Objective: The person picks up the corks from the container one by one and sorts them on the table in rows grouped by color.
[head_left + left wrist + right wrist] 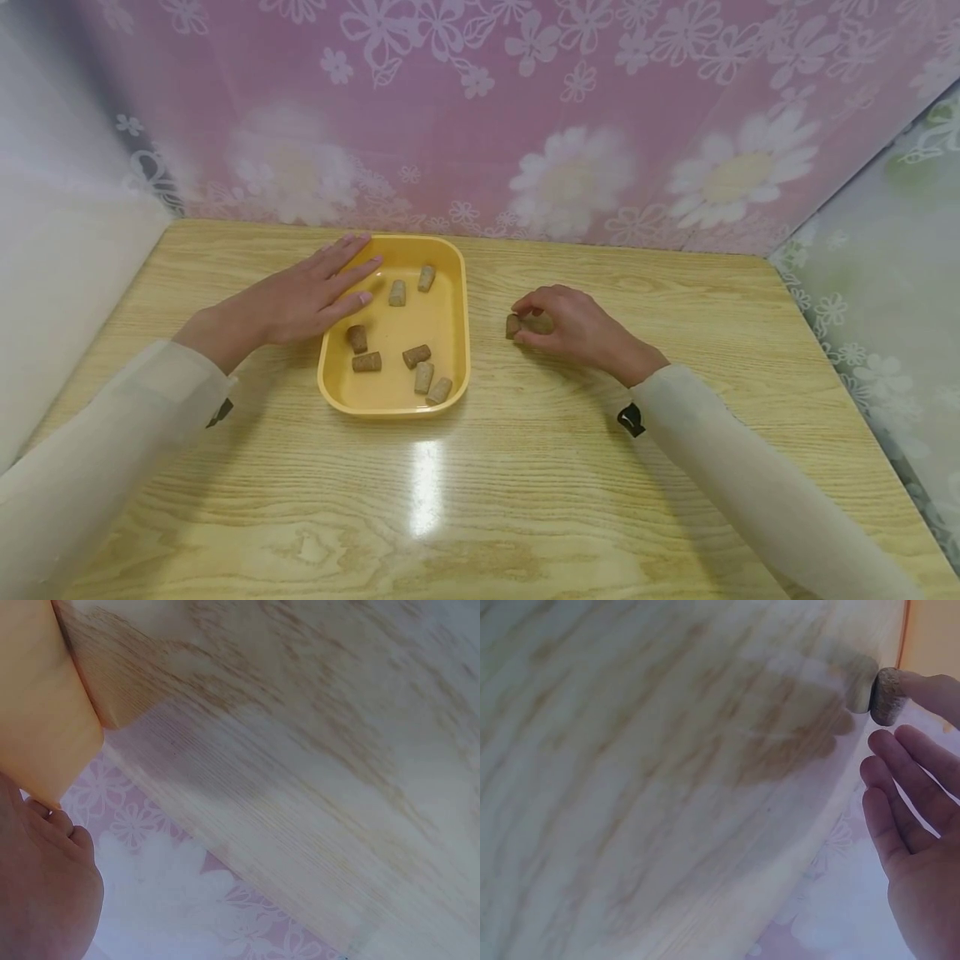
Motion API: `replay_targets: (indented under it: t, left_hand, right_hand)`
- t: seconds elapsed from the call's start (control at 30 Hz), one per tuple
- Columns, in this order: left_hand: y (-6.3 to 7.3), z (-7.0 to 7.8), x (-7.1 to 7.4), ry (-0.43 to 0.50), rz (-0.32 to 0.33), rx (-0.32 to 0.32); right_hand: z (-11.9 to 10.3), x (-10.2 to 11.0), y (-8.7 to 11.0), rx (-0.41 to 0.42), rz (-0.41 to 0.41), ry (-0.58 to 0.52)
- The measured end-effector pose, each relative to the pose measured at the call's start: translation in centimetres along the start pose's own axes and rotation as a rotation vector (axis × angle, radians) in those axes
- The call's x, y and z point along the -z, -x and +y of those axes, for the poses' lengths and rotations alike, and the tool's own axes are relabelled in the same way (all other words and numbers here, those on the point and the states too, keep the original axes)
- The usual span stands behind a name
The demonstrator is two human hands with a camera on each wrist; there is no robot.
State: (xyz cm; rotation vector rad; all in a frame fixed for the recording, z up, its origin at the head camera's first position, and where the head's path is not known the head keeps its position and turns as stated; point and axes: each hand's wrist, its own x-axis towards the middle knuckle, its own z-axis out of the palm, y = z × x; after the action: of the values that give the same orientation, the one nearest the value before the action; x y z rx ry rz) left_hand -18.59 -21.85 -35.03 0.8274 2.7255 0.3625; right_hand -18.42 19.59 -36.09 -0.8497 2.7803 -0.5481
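Note:
My right hand [573,329] is low over the table to the right of the tray, its thumb and fingertips around a small brown cork [513,326]. In the right wrist view the thumb is against the cork [889,697], which stands on the tabletop, and the other fingers curve in beside it. My left hand [315,292] lies with fingers spread over the left rim of a yellow tray [375,410]. Inside the tray are several corks, some dark brown like this one [367,362], others pale like this one [397,292].
The wood-grain table [480,517] meets a pink floral curtain [465,150] just behind the tray. A white panel [75,208] stands on the left side and a pale floral one [885,275] on the right.

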Motion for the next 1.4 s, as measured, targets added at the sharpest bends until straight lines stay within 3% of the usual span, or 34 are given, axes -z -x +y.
replay_targets:
  t: [0.4, 0.97, 1.4]
  left_hand:
    - [-0.1, -0.1, 0.0, 0.012, 0.007, -0.006]
    - [-0.2, -0.1, -0.1, 0.009, 0.001, 0.003]
    - [-0.1, -0.2, -0.1, 0.0, 0.005, -0.008]
  right_hand:
    - [-0.4, 1.0, -0.4, 0.026, 0.068, -0.047]
    - [-4.0, 2.3, -2.7, 0.183, 0.187, -0.041]
    - [-5.8, 1.5, -4.0, 0.254, 0.127, -0.053]
